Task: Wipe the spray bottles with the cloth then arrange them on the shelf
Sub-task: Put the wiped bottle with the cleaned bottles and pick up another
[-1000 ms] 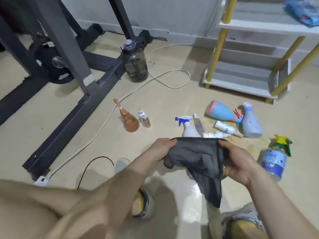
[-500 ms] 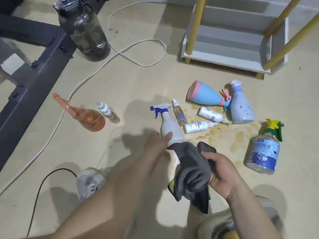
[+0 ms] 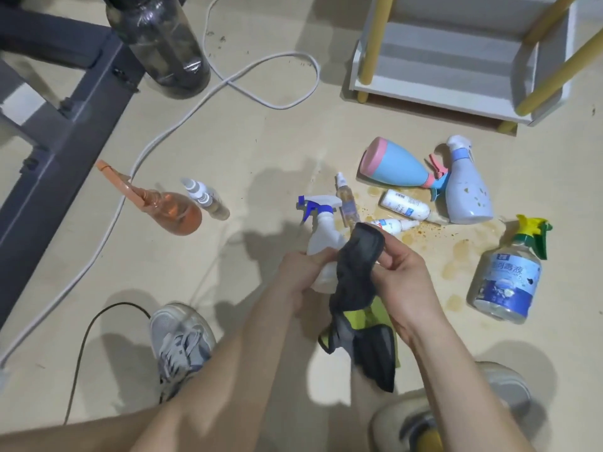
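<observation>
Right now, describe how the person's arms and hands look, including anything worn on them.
Both forearms are bare up to the frame edge: no sleeves show. The left hand and right hand are ungloved, with no watch or bracelet visible.

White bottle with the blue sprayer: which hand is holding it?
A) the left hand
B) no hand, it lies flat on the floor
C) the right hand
A: the left hand grips the white bottle round its body, while the right hand pinches the dark cloth.
</observation>
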`<state>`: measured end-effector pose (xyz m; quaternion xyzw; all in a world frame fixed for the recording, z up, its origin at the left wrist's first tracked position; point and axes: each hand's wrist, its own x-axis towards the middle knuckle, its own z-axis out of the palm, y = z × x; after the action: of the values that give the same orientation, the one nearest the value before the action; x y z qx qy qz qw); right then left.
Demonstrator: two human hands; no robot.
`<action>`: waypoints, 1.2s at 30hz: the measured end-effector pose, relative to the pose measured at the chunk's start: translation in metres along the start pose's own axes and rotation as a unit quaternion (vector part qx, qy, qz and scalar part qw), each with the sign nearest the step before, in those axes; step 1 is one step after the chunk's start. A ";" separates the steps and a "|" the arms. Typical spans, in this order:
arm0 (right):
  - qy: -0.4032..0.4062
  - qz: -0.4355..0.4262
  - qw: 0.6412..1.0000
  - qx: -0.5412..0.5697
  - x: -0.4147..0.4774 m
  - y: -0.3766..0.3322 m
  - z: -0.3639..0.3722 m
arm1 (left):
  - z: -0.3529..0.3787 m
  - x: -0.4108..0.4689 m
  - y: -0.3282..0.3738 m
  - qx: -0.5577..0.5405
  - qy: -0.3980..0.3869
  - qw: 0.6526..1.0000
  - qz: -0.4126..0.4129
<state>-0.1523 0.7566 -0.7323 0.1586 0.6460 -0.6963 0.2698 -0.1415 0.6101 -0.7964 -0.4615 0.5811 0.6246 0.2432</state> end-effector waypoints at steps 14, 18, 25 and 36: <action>-0.024 0.122 0.990 -0.070 -0.041 -0.007 0.049 | -0.026 -0.113 -0.029 -0.020 0.011 0.989 0.149; -0.077 0.062 0.954 -0.283 -0.065 -0.002 0.061 | -0.038 -0.118 -0.029 -0.024 0.029 0.987 0.157; 0.087 0.118 0.988 -0.039 -0.061 -0.014 0.065 | -0.025 -0.136 -0.038 0.112 0.079 0.953 0.272; -0.061 -0.061 0.964 -0.251 -0.081 0.002 0.077 | -0.037 -0.142 -0.026 -0.184 0.030 0.957 0.224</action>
<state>-0.0766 0.6943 -0.6788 0.0031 0.7912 -0.5350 0.2964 -0.0439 0.6135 -0.6843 -0.3749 0.5512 0.7453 -0.0094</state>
